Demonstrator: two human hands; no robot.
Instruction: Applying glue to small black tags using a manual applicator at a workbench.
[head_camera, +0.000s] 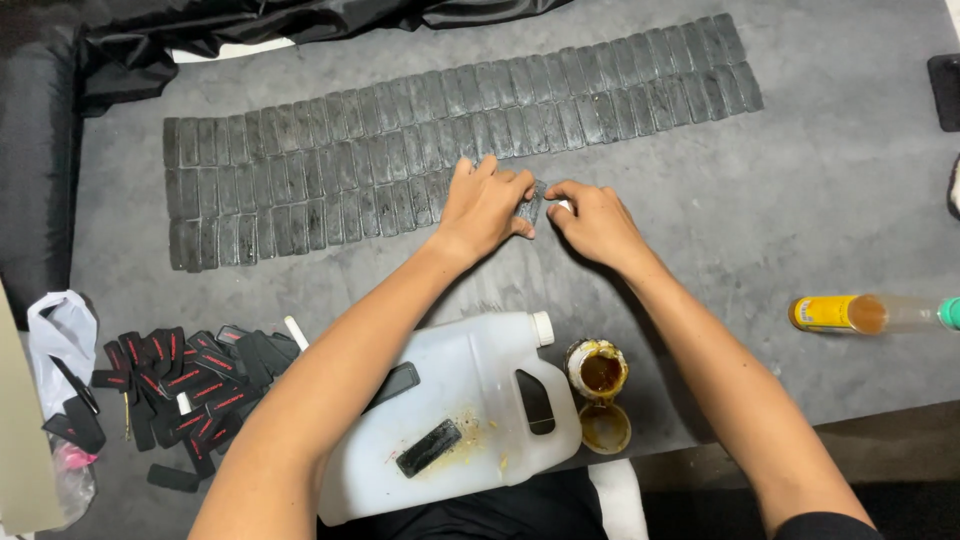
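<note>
Both hands meet over a grey felt-like surface (800, 200). My left hand (487, 205) pinches a small dark flat rectangular piece (531, 204) at the right end of the lowest of three long rows of similar dark pieces (400, 130). My right hand (596, 222) touches the same piece from the right, with something small and white at its fingertips. The piece is mostly hidden by the fingers.
A white plastic jug (470, 410) lies on its side near me, a black piece (428, 447) on it. Beside it stands an open jar of amber glue (597, 370) and its lid (604, 427). A pile of black-and-red pieces (190, 385) lies left; a bottle (870, 313) right.
</note>
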